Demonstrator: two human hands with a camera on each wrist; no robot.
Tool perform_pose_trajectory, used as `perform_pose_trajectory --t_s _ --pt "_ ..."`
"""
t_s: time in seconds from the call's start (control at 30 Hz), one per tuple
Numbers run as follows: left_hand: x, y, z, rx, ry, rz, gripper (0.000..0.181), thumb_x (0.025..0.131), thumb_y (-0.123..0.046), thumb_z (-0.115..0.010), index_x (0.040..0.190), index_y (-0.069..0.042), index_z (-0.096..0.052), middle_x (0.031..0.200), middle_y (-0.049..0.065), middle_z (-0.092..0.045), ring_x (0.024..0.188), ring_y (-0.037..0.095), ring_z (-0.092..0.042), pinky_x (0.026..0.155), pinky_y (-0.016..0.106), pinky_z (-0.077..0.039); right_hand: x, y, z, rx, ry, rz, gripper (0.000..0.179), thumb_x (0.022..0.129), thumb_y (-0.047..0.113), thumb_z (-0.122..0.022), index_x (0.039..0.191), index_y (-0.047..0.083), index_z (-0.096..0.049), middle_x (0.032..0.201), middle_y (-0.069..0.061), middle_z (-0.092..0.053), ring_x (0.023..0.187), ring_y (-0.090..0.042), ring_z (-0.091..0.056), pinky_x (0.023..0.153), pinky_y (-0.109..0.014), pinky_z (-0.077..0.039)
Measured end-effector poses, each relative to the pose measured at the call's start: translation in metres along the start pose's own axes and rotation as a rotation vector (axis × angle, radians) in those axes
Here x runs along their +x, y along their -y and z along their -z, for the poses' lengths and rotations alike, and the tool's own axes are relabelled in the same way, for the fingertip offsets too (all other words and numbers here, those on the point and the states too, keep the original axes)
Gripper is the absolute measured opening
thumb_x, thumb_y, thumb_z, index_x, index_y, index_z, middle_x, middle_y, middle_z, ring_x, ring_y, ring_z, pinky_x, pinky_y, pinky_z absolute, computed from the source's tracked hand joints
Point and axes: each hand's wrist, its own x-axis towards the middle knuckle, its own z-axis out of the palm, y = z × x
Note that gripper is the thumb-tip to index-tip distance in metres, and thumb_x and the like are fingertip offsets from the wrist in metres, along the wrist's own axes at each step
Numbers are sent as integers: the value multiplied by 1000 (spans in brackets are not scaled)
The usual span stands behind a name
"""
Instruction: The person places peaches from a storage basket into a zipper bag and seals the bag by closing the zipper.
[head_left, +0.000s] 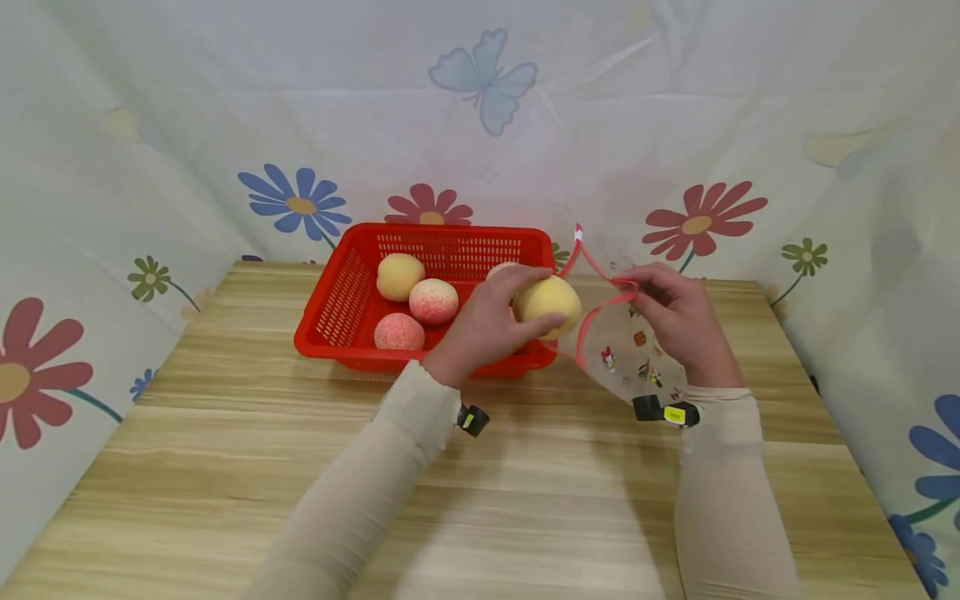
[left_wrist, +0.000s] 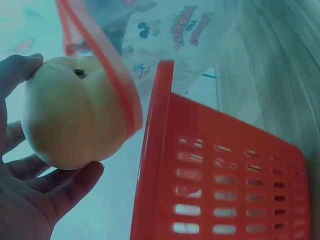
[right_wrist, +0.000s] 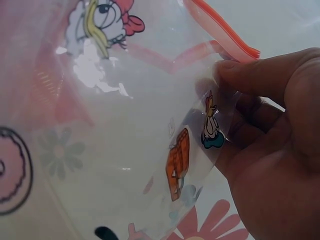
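A pale yellow peach (head_left: 550, 305) is in my left hand (head_left: 495, 321), fingers and thumb curled around its sides. In the left wrist view the stem pit of the peach (left_wrist: 75, 115) shows, and the bag's red zip edge (left_wrist: 112, 70) crosses in front of its side. My right hand (head_left: 678, 321) pinches the rim of a clear zip bag (head_left: 618, 350) printed with cartoon figures. The bag's red-edged mouth gapes toward the peach. Seen from the right wrist, thumb (right_wrist: 265, 75) and fingers grip the clear film near the zip.
A red plastic basket (head_left: 348, 360) stands left of the bag. Inside it lie a yellow peach (head_left: 400, 277), a pink-and-cream peach (head_left: 433, 302), a pink peach (head_left: 399, 332) and another partly hidden behind my left hand. A flowered cloth (head_left: 480, 158) hangs behind the wooden table (head_left: 225, 433).
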Motion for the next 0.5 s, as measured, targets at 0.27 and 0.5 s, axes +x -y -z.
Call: perform_pose_trajectory --t_s 0.27,0.5 --pt "6 -4 -14 70 92 23 62 87 -48 -66 141 -23 -49 141 -5 -51 120 12 -51 97 29 -51 1 -1 -4 -11 10 7 25 94 3 -58 117 6 -68 103 -7 -66 80 -10 -57 71 -12 -50" --pt "10 -5 -20 44 62 1 58 92 -48 -59 142 -22 -47 145 -3 -47 127 14 -48 102 31 -49 1 -2 -4 -9 -5 27 24 94 4 -58 116 7 -69 101 4 -66 81 -11 -58 71 -12 -51"
